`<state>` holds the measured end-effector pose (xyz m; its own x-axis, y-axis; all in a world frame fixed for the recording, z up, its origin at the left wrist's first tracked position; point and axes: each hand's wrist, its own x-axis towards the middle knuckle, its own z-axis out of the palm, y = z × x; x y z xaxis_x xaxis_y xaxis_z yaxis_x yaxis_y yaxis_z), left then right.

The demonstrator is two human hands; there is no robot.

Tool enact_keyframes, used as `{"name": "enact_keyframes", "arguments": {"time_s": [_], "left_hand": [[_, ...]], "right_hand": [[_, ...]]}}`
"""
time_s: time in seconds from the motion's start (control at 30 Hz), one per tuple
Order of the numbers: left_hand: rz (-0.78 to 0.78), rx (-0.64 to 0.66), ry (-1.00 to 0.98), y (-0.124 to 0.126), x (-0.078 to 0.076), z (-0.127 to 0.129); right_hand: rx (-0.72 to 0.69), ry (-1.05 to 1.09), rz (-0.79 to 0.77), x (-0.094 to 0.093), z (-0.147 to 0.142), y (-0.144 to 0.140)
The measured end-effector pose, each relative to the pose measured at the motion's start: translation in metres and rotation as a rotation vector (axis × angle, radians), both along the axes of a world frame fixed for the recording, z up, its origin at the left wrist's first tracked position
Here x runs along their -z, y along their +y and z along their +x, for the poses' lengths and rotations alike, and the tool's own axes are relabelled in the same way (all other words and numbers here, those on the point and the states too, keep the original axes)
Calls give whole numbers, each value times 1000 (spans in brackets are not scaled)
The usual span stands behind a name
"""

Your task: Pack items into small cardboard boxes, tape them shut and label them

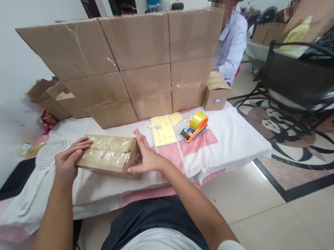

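Hidden from us: our own torso fills the lower middle of the frame and cuts off the near edge of the cloth-covered table (pixel 232 140); the fingertips of our right hand (pixel 145 157) are lost behind the end of the box.
Taped box (pixel 106 154): it lies flat, centre-left of the frame, on the table, held between our two hands.
Left hand (pixel 68 158): fingers spread and pressed flat on the box's left end, thumb underneath, not clearly seen.
Right hand: cupped around the box's right end, thumb on top, clasping it.
Yellow sheet (pixel 163 130): just beyond the right hand, flat on the cloth.
Tape dispenser (pixel 195 127): right of the sheet, near it.
Cardboard wall (pixel 126 62): upright across the middle, hiding whatever sits behind.
Small box (pixel 216 93): at the wall's right end.
Another person (pixel 231 46): upper right, partly hidden by the cardboard.
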<state>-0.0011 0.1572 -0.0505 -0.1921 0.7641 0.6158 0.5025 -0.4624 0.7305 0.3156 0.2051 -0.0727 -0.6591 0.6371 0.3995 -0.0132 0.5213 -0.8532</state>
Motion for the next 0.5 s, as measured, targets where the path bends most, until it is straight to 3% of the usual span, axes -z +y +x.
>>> {"name": "enact_keyframes", "arguments": {"time_s": [0.17, 0.27, 0.3, 0.4, 0.47, 0.5], "left_hand": [[64, 29, -117, 0, 4, 9], [79, -35, -119, -4, 5, 14], [78, -59, -106, -5, 5, 15], [84, -98, -82, -6, 5, 18], [103, -88, -96, -6, 4, 20], [114, -78, -109, -5, 4, 21]], "right_hand": [[169, -25, 179, -3, 8, -58], [347, 63, 181, 1, 28, -69], [481, 126, 174, 1, 43, -64], [1071, 393, 134, -12, 117, -19], [1423, 596, -21, -27, 180, 27], [1494, 685, -194, -36, 209, 51]]}}
